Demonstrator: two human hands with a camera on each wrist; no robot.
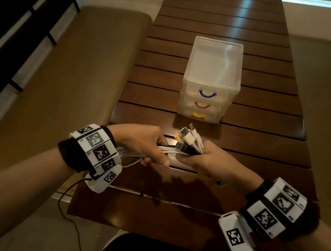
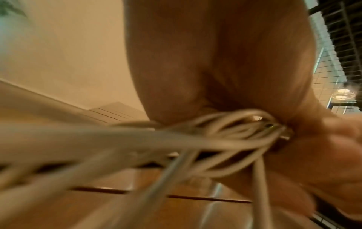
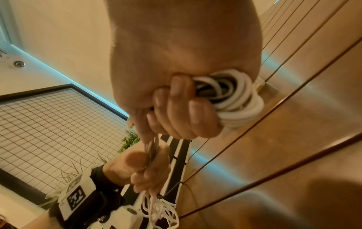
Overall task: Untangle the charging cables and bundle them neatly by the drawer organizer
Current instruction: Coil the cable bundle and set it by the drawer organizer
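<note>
I am looking down on a long dark-brown slatted wooden table (image 1: pixel 222 55) that runs away from me, with tan cushioned benches (image 1: pixel 79 72) along both its sides, pale walls beyond, and a black-framed wire-grid panel (image 3: pixel 58 120) off to one side in the right wrist view. Standing upright on the table is a clear plastic three-drawer organizer (image 1: pixel 211 78), its drawers shut, with blue, orange and yellow curved handles stacked top to bottom on the face turned towards me. Just in front of it, above the near slats, I hold a bunch of mostly white charging cables (image 1: pixel 187 145) stretched between both hands. My left hand (image 1: pixel 147 144) is clenched round the run of the cords, thumb pressing on top, and loose white loops spill out behind it past the wrist. My right hand (image 1: pixel 204 162) is wrapped tight round the plug end, fingers (image 3: pixel 176 108) curled fully in, with coiled white and dark cord bulging out beside them; a fan of USB plugs (image 1: pixel 186 135), white with at least one black, sticks up out of that fist towards the organizer. Each wrist carries a black band with white blocks printed in black-and-white square markers (image 1: pixel 98 148), and a thin dark wire (image 1: pixel 71 193) hangs from the left one. The left wrist view is badly blurred, so I only make out pale cords (image 2: pixel 176 147) crossing in front of the palm, and I cannot count the cables or tell whether any remain knotted inside either grip.
</note>
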